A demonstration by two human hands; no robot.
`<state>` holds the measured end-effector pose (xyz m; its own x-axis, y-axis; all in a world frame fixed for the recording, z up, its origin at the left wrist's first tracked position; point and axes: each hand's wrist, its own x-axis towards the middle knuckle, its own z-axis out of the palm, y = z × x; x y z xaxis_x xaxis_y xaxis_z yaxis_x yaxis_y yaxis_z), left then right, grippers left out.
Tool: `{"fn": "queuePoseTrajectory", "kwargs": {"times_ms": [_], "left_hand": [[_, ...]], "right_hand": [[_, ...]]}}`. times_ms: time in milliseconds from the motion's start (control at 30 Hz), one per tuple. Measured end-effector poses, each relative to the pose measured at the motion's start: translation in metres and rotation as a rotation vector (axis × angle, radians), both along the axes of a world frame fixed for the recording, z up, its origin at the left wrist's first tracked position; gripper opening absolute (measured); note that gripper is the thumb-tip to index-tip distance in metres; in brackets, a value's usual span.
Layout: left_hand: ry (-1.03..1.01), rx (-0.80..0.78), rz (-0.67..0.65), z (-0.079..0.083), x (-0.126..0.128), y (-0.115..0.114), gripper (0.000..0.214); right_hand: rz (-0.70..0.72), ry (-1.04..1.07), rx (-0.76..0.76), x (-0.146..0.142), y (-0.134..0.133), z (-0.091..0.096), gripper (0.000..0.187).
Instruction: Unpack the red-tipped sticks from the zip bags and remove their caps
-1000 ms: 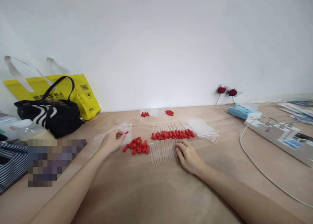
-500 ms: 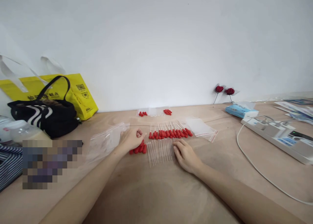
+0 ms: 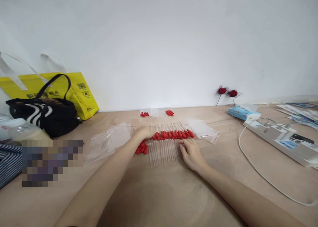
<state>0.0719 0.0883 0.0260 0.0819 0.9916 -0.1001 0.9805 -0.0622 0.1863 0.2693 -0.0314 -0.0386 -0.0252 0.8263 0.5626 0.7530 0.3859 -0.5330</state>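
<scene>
A row of droppers with red rubber bulbs lies across the middle of the tan table. In front of it sits a row of bare clear tubes. My left hand is at the left end of the bulb row, its fingers curled together; what they hold is hidden. Loose red bulbs lie just under my left forearm. My right hand rests on the right end of the clear tubes with its fingers bent and apart, holding nothing.
Clear zip bags lie at left, more zip bags at right. Small bags of bulbs sit by the wall. A black striped handbag and yellow tote stand far left. A power strip and white cable lie at right.
My left hand has left the zip bag and moved right, over the loose bulbs, to the left end of the bulb row. My right hand has barely shifted.
</scene>
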Motion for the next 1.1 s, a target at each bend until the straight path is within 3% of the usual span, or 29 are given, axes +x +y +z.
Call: {"fn": "queuePoseTrajectory", "kwargs": {"times_ms": [133,233,300,367,467,600,800,933,1100], "left_hand": [[0.066,0.08,0.036,0.024,-0.004,-0.024,0.021],[0.056,0.174,-0.048,0.034,-0.014,-0.058,0.021],[0.032,0.213,-0.166,0.028,-0.022,-0.084,0.018],[-0.013,0.382,-0.396,0.012,-0.029,-0.106,0.018],[-0.015,0.674,-0.632,-0.016,-0.031,-0.127,0.019],[-0.08,0.911,-0.747,-0.033,-0.022,-0.135,0.017],[-0.193,1.032,-0.738,-0.03,-0.011,-0.137,0.015],[-0.207,1.037,-0.715,-0.029,-0.011,-0.138,0.01],[-0.161,0.939,-0.713,-0.031,-0.011,-0.137,0.019]], "right_hand": [[0.005,-0.007,-0.039,0.001,0.001,-0.002,0.022],[0.006,0.01,-0.014,0.0,0.001,-0.002,0.023],[0.002,0.033,0.048,0.0,0.0,0.0,0.02],[0.004,0.05,0.14,0.0,-0.002,0.003,0.019],[0.043,-0.025,0.26,0.001,-0.01,0.012,0.025],[0.178,-0.269,0.333,-0.001,-0.021,0.021,0.033],[0.288,-0.389,0.463,-0.011,-0.019,0.017,0.027],[0.292,-0.376,0.519,-0.013,-0.017,0.012,0.02],[0.289,-0.43,0.382,-0.011,-0.023,0.014,0.024]]}}
